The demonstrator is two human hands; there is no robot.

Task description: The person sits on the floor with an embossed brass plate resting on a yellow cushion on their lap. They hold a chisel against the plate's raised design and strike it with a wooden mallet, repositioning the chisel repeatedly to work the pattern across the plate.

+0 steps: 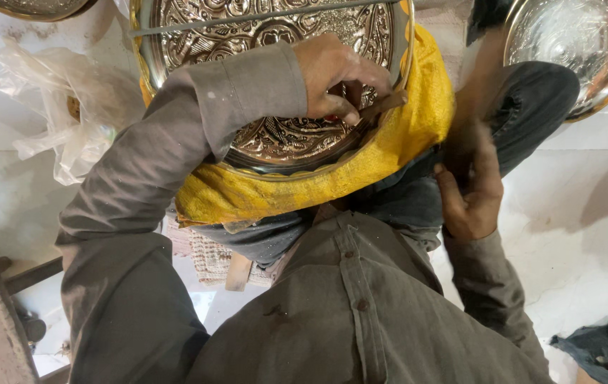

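My left hand [336, 75] grips a thin brown metal chisel [382, 105] against the round engraved silver-coloured plate [283, 135], which lies on a yellow cloth [418, 121] on my lap. My right hand [469, 188] is blurred, fingers curled around a blurred handle. A crumpled clear plastic bag [62, 114] lies at left.

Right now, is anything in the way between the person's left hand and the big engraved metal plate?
Nothing visible. The left hand rests directly on the engraved plate, pinching a thin tool against its surface near the rim. The yellow cloth lies under the plate, not between them.
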